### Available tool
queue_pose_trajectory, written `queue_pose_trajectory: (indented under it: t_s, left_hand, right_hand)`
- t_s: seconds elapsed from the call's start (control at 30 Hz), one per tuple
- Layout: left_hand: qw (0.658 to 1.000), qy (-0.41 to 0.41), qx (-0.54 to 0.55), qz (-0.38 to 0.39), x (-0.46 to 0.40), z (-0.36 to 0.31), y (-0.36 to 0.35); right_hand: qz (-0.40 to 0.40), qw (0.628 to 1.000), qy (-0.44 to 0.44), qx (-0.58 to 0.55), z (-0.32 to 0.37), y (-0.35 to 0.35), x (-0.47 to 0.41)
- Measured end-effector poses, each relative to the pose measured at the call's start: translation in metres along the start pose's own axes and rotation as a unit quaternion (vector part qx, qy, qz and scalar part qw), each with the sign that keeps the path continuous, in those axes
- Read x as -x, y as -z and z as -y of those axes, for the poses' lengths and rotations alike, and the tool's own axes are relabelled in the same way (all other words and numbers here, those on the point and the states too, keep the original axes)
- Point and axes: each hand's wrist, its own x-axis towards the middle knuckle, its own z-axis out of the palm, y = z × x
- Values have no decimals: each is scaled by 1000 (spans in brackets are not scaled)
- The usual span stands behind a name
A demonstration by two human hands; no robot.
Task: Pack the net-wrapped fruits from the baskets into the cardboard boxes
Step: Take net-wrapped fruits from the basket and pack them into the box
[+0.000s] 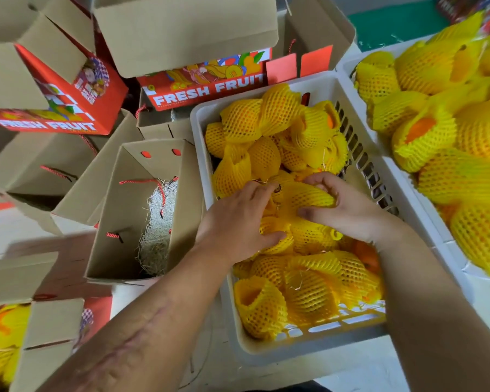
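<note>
Fingers [320, 181] of the right hand [343, 205] curled over one net-wrapped fruit [306, 195], thumb underneath, gripping it. Left hand [238, 222] alongside, fingers bent into the neighbouring fruits (whether actually holding one, cannot tell), probably steadying the pile. All inside the white basket [425, 227], heaped with yellow foam nets. Just left, touching the basket wall, an open cardboard box [116, 210] lined with shredded paper, placed close for a short carry. Second basket [348, 66] further right.
</note>
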Motion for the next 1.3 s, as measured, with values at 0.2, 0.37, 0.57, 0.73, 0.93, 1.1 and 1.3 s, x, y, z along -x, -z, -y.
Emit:
queue_pose_trajectory:
  t_s: [0.2, 0.37, 0.57, 0.73, 0.93, 1.1, 1.3]
  left_hand:
    - [1000, -21, -11, -20, 1, 2, -1]
    - [999, -29, 39, -11, 2, 4, -2]
    - [976, 54, 176, -117, 7, 3, 1]
    - [967, 51, 223, -112, 8, 4, 4]
    - [958, 55, 245, -138, 11, 1, 7]
    - [920, 84, 359, -135, 20, -3, 23]
    - [756, 83, 638, -122, 74, 9, 40]
  right_hand:
    - [-25, 997, 44, -55, 9, -22, -5]
    - [35, 993, 44, -108, 26, -39, -2]
    - [-101, 993, -11, -55, 15, -32, -16]
    - [177, 925, 96, 323, 3, -76, -11]
    - [91, 941, 26, 325, 14, -77, -14]
    - [-107, 993, -32, -37, 39, -58, 36]
    - [-207, 905, -43, -368, 93, -114, 104]
